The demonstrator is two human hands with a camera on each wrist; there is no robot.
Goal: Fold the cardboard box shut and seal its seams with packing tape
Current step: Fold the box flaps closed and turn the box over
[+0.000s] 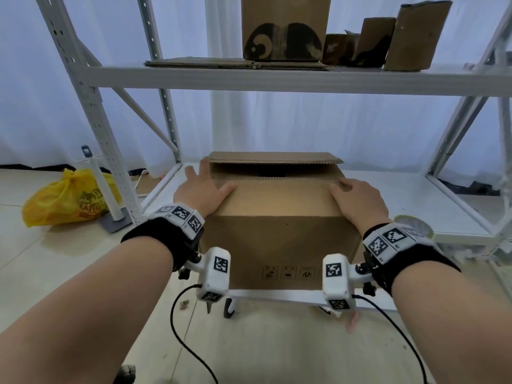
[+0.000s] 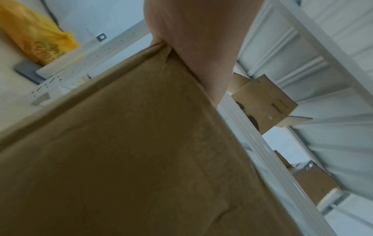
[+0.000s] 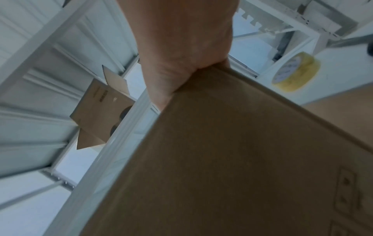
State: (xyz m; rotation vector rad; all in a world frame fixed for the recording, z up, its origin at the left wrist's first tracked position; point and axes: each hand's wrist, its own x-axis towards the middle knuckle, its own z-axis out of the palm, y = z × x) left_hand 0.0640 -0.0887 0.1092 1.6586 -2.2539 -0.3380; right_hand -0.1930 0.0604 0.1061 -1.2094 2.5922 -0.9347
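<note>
The head view alone shows the cardboard box (image 1: pixel 279 217) whole: it stands on the low white shelf (image 1: pixel 415 200) of a metal rack, its near top flap (image 1: pixel 277 195) folded flat, its far flap (image 1: pixel 273 157) raised a little, with a dark gap between them; what is inside cannot be seen. The left hand (image 1: pixel 203 187) lies flat on the near flap's left corner, fingers spread and reaching over the edge. The right hand (image 1: pixel 357 198) presses the right corner, fingers straight.

Only the right wrist view shows clearly the roll of packing tape (image 3: pixel 295 71), yellowish and round, lying on the shelf just to the right of the box; the head view catches just its rim behind the right wrist. The left wrist view shows the box's plain brown side wall and a yellow plastic bag (image 2: pixel 34 36) on the floor.

On the upper shelf (image 1: pixel 277 77) stand several worn printed cartons (image 1: pixel 282 26) on flattened corrugated sheets (image 1: pixel 199 62).
</note>
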